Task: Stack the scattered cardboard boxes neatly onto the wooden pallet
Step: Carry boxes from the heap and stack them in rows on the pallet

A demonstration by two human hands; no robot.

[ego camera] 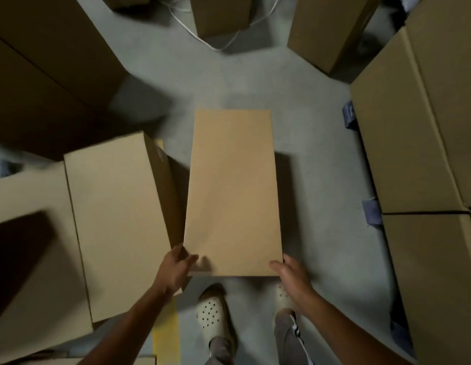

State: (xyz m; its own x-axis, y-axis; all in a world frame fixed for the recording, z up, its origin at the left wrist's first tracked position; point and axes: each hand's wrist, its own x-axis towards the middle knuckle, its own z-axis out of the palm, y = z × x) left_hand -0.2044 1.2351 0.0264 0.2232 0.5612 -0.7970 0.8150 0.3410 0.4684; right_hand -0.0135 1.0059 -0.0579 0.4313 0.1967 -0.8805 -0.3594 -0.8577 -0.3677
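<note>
Cardboard box (232,191) between left hand (176,270), right hand (292,275); underside unseen, perhaps lifted

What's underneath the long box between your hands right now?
Only grey floor and a shadow show around the long box. The box hides whatever lies directly beneath it; no pallet shows.
</note>
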